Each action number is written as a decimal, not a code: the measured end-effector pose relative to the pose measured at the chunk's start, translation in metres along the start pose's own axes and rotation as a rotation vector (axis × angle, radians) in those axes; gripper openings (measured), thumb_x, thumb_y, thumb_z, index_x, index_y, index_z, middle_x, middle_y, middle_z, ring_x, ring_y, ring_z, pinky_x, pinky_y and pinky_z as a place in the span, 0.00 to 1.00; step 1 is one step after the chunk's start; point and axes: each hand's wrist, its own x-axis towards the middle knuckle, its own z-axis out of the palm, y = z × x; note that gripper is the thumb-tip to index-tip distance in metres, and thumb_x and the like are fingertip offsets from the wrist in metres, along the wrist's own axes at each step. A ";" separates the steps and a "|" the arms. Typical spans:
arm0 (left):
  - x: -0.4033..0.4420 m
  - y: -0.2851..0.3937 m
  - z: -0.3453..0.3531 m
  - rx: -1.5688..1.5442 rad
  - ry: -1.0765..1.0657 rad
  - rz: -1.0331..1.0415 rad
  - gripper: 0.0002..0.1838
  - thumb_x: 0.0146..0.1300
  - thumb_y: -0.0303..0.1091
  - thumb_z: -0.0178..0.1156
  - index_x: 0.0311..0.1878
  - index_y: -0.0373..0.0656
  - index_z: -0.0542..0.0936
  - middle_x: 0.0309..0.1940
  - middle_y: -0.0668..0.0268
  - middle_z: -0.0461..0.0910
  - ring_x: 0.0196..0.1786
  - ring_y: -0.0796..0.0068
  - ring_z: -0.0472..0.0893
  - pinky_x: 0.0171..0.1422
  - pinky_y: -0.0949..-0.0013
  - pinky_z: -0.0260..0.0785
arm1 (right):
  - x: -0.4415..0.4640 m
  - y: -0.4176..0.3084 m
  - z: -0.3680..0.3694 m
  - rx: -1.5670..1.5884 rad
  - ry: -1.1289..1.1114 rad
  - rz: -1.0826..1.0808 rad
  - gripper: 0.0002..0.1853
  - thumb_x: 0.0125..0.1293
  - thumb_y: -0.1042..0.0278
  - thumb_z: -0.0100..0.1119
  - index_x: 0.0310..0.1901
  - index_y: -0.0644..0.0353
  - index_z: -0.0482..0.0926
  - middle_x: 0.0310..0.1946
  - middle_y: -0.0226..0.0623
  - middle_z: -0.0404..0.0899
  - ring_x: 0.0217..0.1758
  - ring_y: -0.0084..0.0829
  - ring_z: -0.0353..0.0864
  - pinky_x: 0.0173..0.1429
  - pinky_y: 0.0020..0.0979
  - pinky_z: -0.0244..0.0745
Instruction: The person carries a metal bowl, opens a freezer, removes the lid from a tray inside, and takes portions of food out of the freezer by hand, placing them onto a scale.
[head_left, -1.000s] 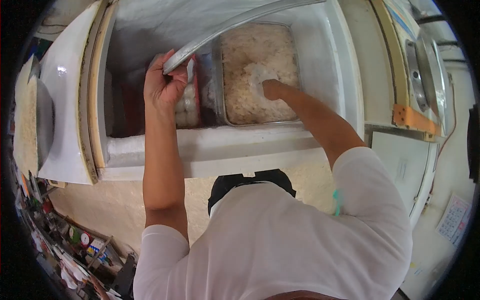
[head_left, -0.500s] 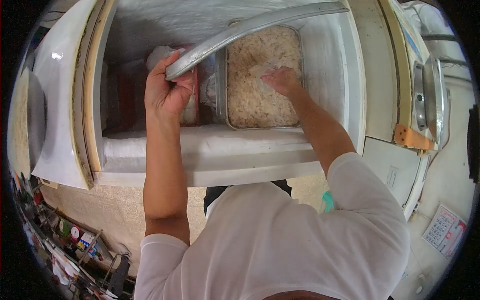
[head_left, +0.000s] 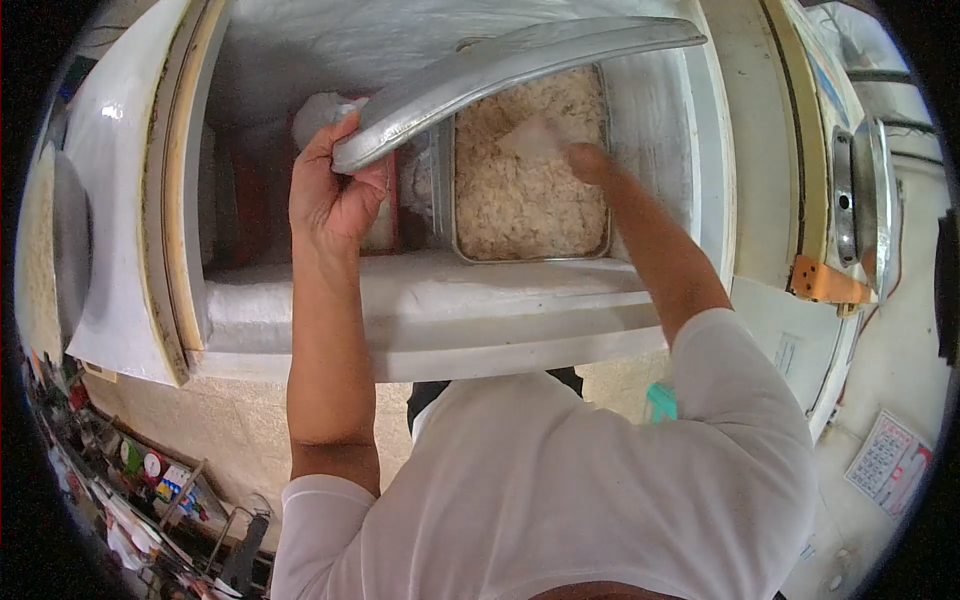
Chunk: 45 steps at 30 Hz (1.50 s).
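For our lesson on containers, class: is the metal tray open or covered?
The metal tray is open: the left hand holds a metal panel tilted, and pale contents show.

Seen from above, a person's bare arms reach forward from the torso. The left arm (head_left: 332, 360) extends nearly straight ahead, and the left hand (head_left: 338, 192) shows its palm to the camera, fingers and thumb bent in a grip. The right arm (head_left: 665, 245) slants forward and inward, toward the person's left, ending in the right hand (head_left: 590, 163), back uppermost, blurred, its fingers too indistinct to make out.
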 end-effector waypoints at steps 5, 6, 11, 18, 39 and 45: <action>0.001 0.001 -0.003 0.032 0.020 0.041 0.09 0.63 0.23 0.50 0.42 0.26 0.68 0.32 0.48 0.75 0.21 0.75 0.74 0.16 0.82 0.64 | 0.006 0.097 0.035 -0.467 0.057 -0.321 0.40 0.64 0.36 0.42 0.66 0.62 0.58 0.58 0.51 0.68 0.61 0.44 0.68 0.66 0.39 0.60; 0.001 0.001 -0.003 0.007 0.005 0.019 0.08 0.63 0.22 0.50 0.41 0.26 0.68 0.32 0.48 0.75 0.21 0.74 0.75 0.16 0.81 0.65 | 0.007 0.109 0.040 -0.487 0.124 -0.392 0.39 0.64 0.36 0.42 0.66 0.62 0.58 0.57 0.53 0.69 0.60 0.44 0.69 0.65 0.39 0.61; 0.003 0.001 -0.005 0.020 0.018 -0.011 0.07 0.62 0.22 0.50 0.40 0.26 0.68 0.30 0.50 0.75 0.21 0.73 0.75 0.16 0.81 0.68 | 0.035 0.019 0.040 -0.036 0.088 0.160 0.31 0.58 0.53 0.57 0.61 0.59 0.67 0.56 0.48 0.72 0.58 0.44 0.72 0.63 0.38 0.63; -0.001 -0.002 0.003 0.002 0.030 0.007 0.05 0.62 0.22 0.51 0.37 0.29 0.69 0.28 0.53 0.74 0.22 0.74 0.76 0.17 0.80 0.68 | 0.006 0.035 0.016 0.439 -0.125 0.173 0.38 0.64 0.38 0.47 0.66 0.58 0.60 0.67 0.46 0.57 0.67 0.42 0.61 0.68 0.38 0.57; -0.004 -0.004 0.001 -0.003 -0.018 -0.001 0.03 0.62 0.21 0.51 0.35 0.30 0.70 0.28 0.56 0.76 0.24 0.71 0.79 0.25 0.75 0.77 | -0.024 -0.031 0.005 0.407 -0.254 -0.095 0.29 0.66 0.48 0.50 0.64 0.54 0.66 0.65 0.42 0.63 0.67 0.41 0.61 0.71 0.41 0.52; -0.009 -0.015 0.011 0.070 0.001 0.043 0.02 0.62 0.20 0.51 0.34 0.31 0.71 0.27 0.56 0.77 0.25 0.70 0.80 0.26 0.75 0.78 | 0.075 0.031 0.081 -0.289 -0.048 0.022 0.30 0.65 0.48 0.49 0.64 0.57 0.65 0.66 0.45 0.61 0.68 0.43 0.60 0.70 0.42 0.54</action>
